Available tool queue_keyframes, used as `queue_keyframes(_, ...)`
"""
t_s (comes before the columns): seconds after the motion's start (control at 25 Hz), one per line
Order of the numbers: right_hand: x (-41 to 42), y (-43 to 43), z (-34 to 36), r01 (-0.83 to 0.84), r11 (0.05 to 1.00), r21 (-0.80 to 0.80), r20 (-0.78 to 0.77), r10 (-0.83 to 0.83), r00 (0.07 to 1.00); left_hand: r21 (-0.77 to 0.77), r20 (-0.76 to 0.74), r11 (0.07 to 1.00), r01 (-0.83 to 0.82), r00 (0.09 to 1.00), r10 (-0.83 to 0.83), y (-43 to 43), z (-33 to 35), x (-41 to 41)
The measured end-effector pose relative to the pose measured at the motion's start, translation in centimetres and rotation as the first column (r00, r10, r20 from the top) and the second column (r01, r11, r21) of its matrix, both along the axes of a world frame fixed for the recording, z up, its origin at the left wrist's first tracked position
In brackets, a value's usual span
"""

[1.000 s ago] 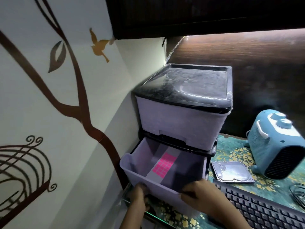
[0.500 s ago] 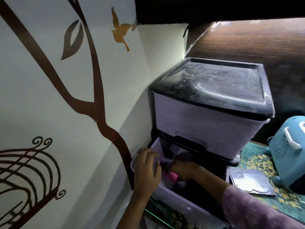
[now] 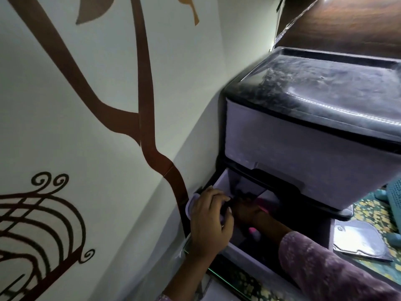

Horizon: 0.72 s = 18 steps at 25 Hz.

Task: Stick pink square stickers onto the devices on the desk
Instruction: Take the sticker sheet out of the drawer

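A lilac plastic drawer unit with a dusty black lid (image 3: pixel 321 88) stands against the wall, and its bottom drawer (image 3: pixel 233 252) is pulled out. My left hand (image 3: pixel 209 222) rests on the drawer's left front corner, fingers curled over the rim. My right hand (image 3: pixel 249 210) reaches deep into the shadowed drawer, where a sliver of the pink sticker sheet (image 3: pixel 263 205) shows beside it. Whether my right fingers hold the sheet I cannot tell. A small pink spot (image 3: pixel 252 230) shows under my right wrist.
The wall with a brown tree and birdcage decal (image 3: pixel 65 213) fills the left. A bare hard disk (image 3: pixel 360 240) lies on the floral mat (image 3: pixel 368 211) at the right, with the edge of a blue fan heater (image 3: pixel 396 194) behind it.
The view has swung left and closer. My right hand has gone from the drawer's front into the drawer onto the pink sheet, and my left hand moved up to the left corner.
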State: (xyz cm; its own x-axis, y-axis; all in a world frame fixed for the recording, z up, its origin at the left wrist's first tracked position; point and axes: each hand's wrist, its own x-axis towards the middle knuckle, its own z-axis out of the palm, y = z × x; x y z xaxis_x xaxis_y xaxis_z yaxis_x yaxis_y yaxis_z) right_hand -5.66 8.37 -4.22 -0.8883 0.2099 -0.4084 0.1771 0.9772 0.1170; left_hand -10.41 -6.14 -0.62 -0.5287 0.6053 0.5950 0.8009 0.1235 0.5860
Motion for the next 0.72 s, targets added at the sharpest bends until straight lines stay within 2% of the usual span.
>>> queue_keyframes(0.08,0.5,-0.5,1.7,0.117,0.988,-0.101,0.015,-0.116,0.993,0.049,0.0,0.994,0.099,0.995,-0.099,-0.4,0.0,-0.1)
queue_keyframes(0.12,1.1,-0.9,3.4,0.148,0.981,-0.121,-0.018,-0.152,0.988,0.041,-0.048,0.988,0.15,0.988,-0.148,-0.8,-0.2,-0.2)
queue_keyframes(0.2,3.5,-1.7,6.9,0.202,0.969,-0.145,-0.183,-0.227,0.957,-0.021,-0.231,0.983,0.184,0.956,-0.183,-1.8,-1.5,-0.4)
queue_keyframes(0.24,5.2,-2.0,8.6,0.251,0.949,-0.192,-0.287,-0.299,0.91,-0.034,-0.298,0.984,0.176,0.938,-0.178,-2.3,-2.3,-0.4)
queue_keyframes(0.28,7.3,-2.2,10.5,0.296,0.92,-0.256,-0.416,-0.381,0.826,-0.024,-0.33,0.986,0.167,0.929,-0.165,-2.5,-2.9,-0.1)
queue_keyframes(0.32,8.9,-2.6,11.9,0.323,0.877,-0.356,-0.534,-0.475,0.7,-0.007,-0.323,0.99,0.143,0.936,-0.137,-2.6,-3.4,0.1)
queue_keyframes(0.36,10.5,-2.9,13.0,0.324,0.813,-0.483,-0.616,-0.579,0.535,0.023,-0.294,0.993,0.116,0.95,-0.105,-2.5,-3.7,0.4)
queue_keyframes(0.4,12.1,-3.3,13.8,0.263,0.726,-0.636,-0.639,-0.686,0.349,0.061,-0.268,0.993,0.098,0.96,-0.078,-2.2,-3.8,0.8)
queue_keyframes(0.44,13.4,-3.7,14.4,0.121,0.616,-0.779,-0.594,-0.786,0.174,0.087,-0.25,0.992,0.089,0.966,-0.065,-1.8,-3.6,1.0)
queue_keyframes(0.48,14.6,-3.8,14.6,-0.052,0.496,-0.867,-0.498,-0.865,0.059,0.095,-0.25,0.992,0.083,0.967,-0.057,-1.1,-3.4,1.0)
queue_keyframes(0.56,16.5,-3.8,14.6,-0.293,0.32,-0.901,-0.322,-0.946,-0.042,0.057,-0.268,0.997,0.049,0.963,-0.032,0.6,-2.9,0.9)
queue_keyframes(0.6,17.6,-3.7,14.6,-0.347,0.285,-0.894,-0.273,-0.958,-0.085,0.034,-0.26,0.999,0.023,0.966,-0.014,1.5,-2.7,0.9)
queue_keyframes(0.72,21.1,-3.8,15.1,-0.425,0.31,-0.851,-0.213,-0.942,-0.26,-0.055,-0.132,0.991,-0.121,0.985,0.113,4.4,-2.7,2.4)
